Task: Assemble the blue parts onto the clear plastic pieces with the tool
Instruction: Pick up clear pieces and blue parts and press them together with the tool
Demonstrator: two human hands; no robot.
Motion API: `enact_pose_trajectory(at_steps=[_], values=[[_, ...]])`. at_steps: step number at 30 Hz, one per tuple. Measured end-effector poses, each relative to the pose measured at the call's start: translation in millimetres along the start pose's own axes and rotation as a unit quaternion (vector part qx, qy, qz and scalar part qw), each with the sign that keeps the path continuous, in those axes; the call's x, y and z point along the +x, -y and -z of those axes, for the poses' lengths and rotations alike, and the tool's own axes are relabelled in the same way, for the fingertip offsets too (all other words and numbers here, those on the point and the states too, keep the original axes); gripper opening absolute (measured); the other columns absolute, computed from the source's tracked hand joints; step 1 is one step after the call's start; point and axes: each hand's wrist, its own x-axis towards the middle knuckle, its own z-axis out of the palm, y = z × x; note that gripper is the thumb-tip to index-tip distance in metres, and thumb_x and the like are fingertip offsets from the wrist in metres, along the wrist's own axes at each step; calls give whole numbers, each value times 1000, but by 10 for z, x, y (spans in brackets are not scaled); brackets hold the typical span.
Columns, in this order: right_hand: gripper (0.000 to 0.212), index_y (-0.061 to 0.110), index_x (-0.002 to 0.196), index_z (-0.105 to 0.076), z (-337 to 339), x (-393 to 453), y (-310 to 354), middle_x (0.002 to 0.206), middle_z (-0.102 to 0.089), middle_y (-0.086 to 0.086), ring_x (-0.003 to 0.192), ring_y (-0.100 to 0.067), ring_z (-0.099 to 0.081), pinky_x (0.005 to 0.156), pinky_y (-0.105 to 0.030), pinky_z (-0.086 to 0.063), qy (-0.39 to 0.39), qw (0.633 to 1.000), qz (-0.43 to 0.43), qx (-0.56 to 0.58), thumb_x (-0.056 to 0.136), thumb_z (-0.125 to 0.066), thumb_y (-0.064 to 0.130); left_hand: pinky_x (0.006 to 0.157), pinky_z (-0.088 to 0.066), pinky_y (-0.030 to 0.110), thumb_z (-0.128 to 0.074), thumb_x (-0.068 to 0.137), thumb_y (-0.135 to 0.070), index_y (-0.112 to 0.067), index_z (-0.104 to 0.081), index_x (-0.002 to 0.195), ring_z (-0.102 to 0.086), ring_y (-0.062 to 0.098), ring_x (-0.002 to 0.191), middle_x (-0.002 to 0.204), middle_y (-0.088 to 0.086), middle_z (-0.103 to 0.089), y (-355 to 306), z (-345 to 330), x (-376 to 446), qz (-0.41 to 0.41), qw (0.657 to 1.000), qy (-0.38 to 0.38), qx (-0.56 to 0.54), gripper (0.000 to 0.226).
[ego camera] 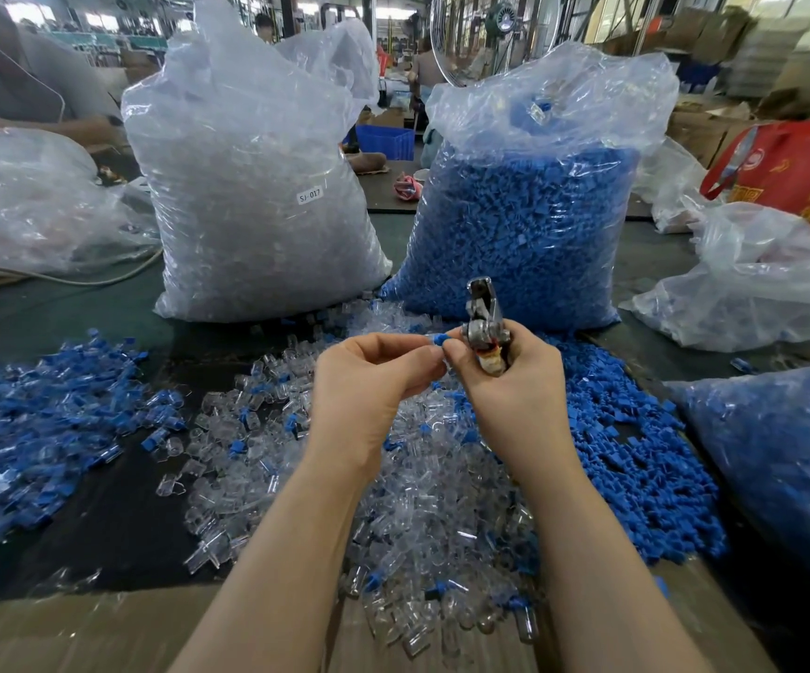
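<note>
We pinch a small blue part (440, 339) between the curled fingertips of our left hand (369, 381) and our right hand (514, 381), which also grips the metal tool (483, 313), its head pointing up. Our hands are above a heap of clear pieces (422, 502) on the table (102, 517). Loose blue parts (636, 459) lie to the right, with two tall bags behind: one of clear pieces (257, 187), one of blue (529, 225).
</note>
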Motion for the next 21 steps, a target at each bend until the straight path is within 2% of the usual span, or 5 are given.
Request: enact_pose_trajectory(at_steps=[4, 11, 18, 21], values=[[16, 22, 85, -69, 17, -4, 14, 76, -71, 4, 78, -20, -67, 76, -52, -55, 16, 1000, -6, -9, 79, -66, 36, 68, -57, 21, -81, 76, -2, -8, -74, 79, -74, 18, 74, 73, 6, -75, 4, -6, -17, -55, 996, -24, 59, 10], [4, 18, 87, -69, 77, 24, 20, 79, -71, -4, 81, -30, -67, 77, -55, -55, 62, 998, -28, -14, 86, -66, 21, 72, -60, 27, -82, 77, -14, -17, -72, 77, -73, 13, 72, 71, -2, -74, 44, -26, -20, -100, 981, -56, 154, 10], [15, 11, 89, -67, 187, 58, 3, 79, -70, -9, 81, -32, -65, 77, -53, -54, 132, 987, -32, -87, 86, -64, 25, 66, -56, 17, -74, 84, -4, -7, -70, 82, -72, 12, 67, 70, 3, -73, 21, 20, 9, -99, 988, -31, 116, 5], [21, 6, 90, -64, 194, 48, 0, 78, -69, -11, 77, -31, -63, 73, -51, -53, 167, 978, -25, -126, 87, -64, 27, 67, -55, 17, -73, 84, -2, -7, -69, 82, -72, 10, 67, 69, 0, -72, 15, 28, 16, -109, 988, -14, 108, 7]])
